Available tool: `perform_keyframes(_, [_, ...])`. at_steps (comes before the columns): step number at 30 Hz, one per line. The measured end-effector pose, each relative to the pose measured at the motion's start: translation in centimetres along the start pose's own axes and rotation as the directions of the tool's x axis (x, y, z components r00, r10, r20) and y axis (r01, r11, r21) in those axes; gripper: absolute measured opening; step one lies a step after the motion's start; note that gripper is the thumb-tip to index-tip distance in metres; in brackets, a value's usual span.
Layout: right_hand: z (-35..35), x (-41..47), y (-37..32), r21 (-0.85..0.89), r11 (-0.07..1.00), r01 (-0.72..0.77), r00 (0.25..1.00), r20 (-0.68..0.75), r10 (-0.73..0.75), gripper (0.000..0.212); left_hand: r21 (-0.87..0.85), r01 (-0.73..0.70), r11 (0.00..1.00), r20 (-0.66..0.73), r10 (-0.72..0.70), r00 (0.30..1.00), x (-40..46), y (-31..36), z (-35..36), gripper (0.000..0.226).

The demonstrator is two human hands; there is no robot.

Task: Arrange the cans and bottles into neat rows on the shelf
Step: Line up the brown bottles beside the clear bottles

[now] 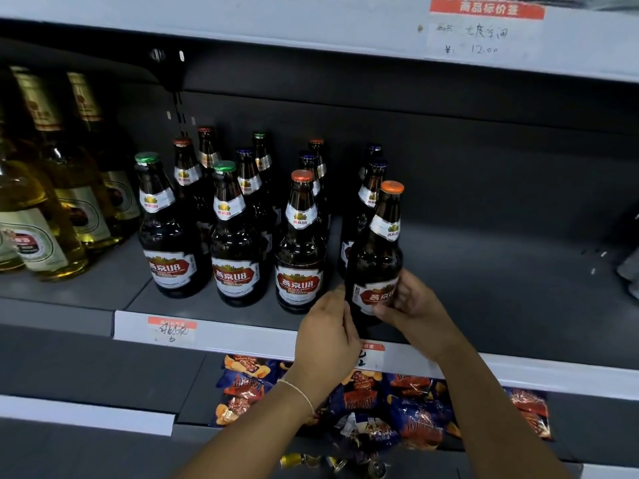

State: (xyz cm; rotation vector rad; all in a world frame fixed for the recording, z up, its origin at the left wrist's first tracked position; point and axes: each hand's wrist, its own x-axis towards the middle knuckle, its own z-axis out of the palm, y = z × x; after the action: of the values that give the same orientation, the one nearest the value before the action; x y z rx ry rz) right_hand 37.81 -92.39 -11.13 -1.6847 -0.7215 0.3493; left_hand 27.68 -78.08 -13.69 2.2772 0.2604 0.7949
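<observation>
A dark brown beer bottle (378, 250) with an orange cap and a red-white label stands slightly tilted at the front of the grey shelf (501, 299). My left hand (326, 335) holds its lower left side and my right hand (411, 302) grips its lower right side over the label. To its left, several matching brown bottles (238, 236) with green, orange and blue caps stand in rows running back into the shelf. Two more stand right behind the held bottle.
Tall pale-yellow bottles (52, 202) stand at the far left. The shelf's right half is bare grey board. White price strips (207, 335) run along the front edge. Below, snack bags (415, 409) lie on a lower shelf. An upper shelf edge carries a price tag (484, 29).
</observation>
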Motion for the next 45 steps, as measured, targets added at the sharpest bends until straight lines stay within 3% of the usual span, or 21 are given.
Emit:
perform_keyframes(7, [1.2, 0.1, -0.2, -0.112, 0.994, -0.009, 0.992, -0.125, -0.005, 0.057, -0.056, 0.048, 0.997, 0.032, -0.047, 0.998, 0.5, -0.4, -1.0, 0.052])
perform_keyframes(13, [1.0, 0.1, -0.3, -0.102, 0.994, -0.033, 0.998, -0.048, 0.028, 0.062, -0.075, 0.035, 0.997, 0.085, -0.029, 0.996, 0.8, -0.1, -1.4, 0.056])
perform_keyframes(29, [1.5, 0.1, -0.4, -0.109, 0.994, -0.03, 0.997, -0.067, 0.022, 0.066, -0.086, 0.055, 0.995, 0.092, -0.047, 0.995, 0.9, -0.1, -1.6, 0.059])
perform_keyframes(32, [0.4, 0.5, 0.0, 0.071, 0.997, -0.027, 0.999, -0.03, 0.029, 0.064, -0.1, 0.069, 0.993, 0.109, -0.058, 0.992, 0.9, 0.1, -1.5, 0.062])
perform_keyframes(34, [-0.4, 1.9, -0.1, 0.26, 0.964, -0.063, 0.987, -0.127, 0.099, 0.054, -0.116, 0.072, 0.991, 0.136, -0.056, 0.989, 0.9, 0.1, -1.4, 0.07])
perform_keyframes(37, [-1.5, 5.9, -0.7, 0.215, 0.967, -0.134, 0.939, -0.284, 0.193, 0.039, -0.13, 0.058, 0.99, 0.153, -0.038, 0.988, 1.3, 0.2, -1.1, 0.082])
perform_keyframes(41, [-2.6, 11.8, -0.3, 0.229, 0.937, -0.264, 0.922, -0.224, 0.315, 0.047, -0.195, 0.107, 0.975, 0.139, -0.081, 0.987, 1.8, 0.6, -0.3, 0.081])
perform_keyframes(45, [-1.4, 13.4, -1.5, 0.34, 0.902, -0.266, 0.928, -0.165, 0.335, 0.039, -0.139, 0.157, 0.978, 0.05, -0.151, 0.987, 1.9, 0.9, 0.3, 0.071])
